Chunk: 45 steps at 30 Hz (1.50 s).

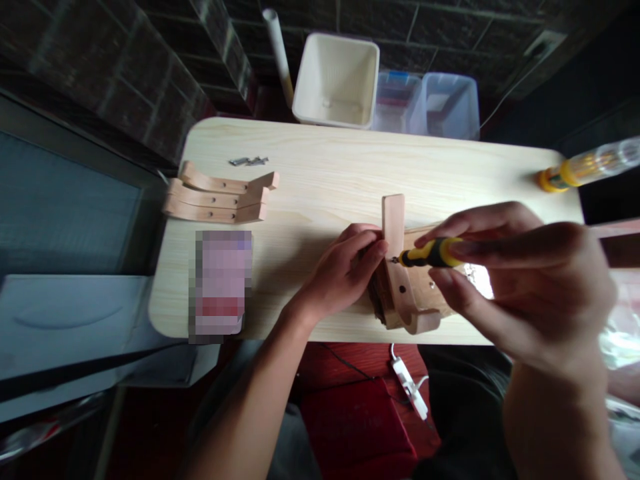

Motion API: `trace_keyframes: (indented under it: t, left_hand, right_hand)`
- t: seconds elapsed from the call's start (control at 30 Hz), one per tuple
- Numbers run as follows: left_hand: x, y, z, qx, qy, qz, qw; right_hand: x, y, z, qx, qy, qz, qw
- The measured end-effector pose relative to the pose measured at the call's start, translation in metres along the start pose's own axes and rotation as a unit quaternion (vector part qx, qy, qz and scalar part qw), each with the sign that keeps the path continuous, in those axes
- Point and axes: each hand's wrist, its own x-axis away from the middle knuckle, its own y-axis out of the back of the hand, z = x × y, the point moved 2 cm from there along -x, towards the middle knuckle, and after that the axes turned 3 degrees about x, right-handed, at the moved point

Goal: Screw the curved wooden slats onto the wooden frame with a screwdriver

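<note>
My right hand [520, 280] grips a yellow and black screwdriver [434, 253], its tip at a hole in a curved wooden hook [393, 223]. That hook lies against a brown board or box [420, 240], whose kind I cannot make out; it has a dark hole lower down and a curled end near me. With closed fingers, my left hand [350, 270] holds the hook's left edge against the brown piece. Several similar wooden hooks [220, 200] rest side by side at the table's left. Small screws [249, 161] lie behind them.
On the pale wooden table [310, 160], a blurred-out flat object [223, 283] lies at the left. A clear-topped yellow screwdriver case [580, 170] stands at the far right. Beyond the back edge are a cream bin [340, 80] and clear plastic bins [450, 103]. A power strip [410, 387] lies below.
</note>
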Motion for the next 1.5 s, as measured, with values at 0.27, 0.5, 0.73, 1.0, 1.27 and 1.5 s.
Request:
trace_keyframes:
  t: [0.27,0.5,0.73,1.0,1.27,1.5]
  left_hand:
    - [-0.0003,-0.0005,0.0008,-0.002,0.006,-0.001,1.0]
    - [0.0001,-0.0001,-0.0002,0.002,0.002,-0.005,1.0]
    - [0.0,-0.0007,0.0002,0.004,0.0,-0.006,1.0]
    - [-0.0005,-0.0005,-0.0001,0.002,-0.002,-0.006,1.0]
    - [-0.0005,-0.0015,0.0005,0.003,-0.004,-0.012,1.0]
    - [-0.0002,-0.001,-0.0007,-0.001,-0.006,-0.011,1.0]
  right_hand:
    - [0.0024,0.002,0.0038,-0.024,-0.003,0.018,1.0]
    - [0.001,0.0016,0.0001,-0.013,0.006,0.009,1.0]
    - [0.0043,0.0033,-0.0006,-0.042,0.007,0.023,0.999]
    - [0.0034,0.0023,-0.0025,-0.031,0.0,0.025,0.999]
    - [0.0046,0.0044,0.0024,-0.055,-0.028,0.021,0.998]
    - [0.0021,0.0005,-0.0006,-0.041,-0.013,0.015,0.999]
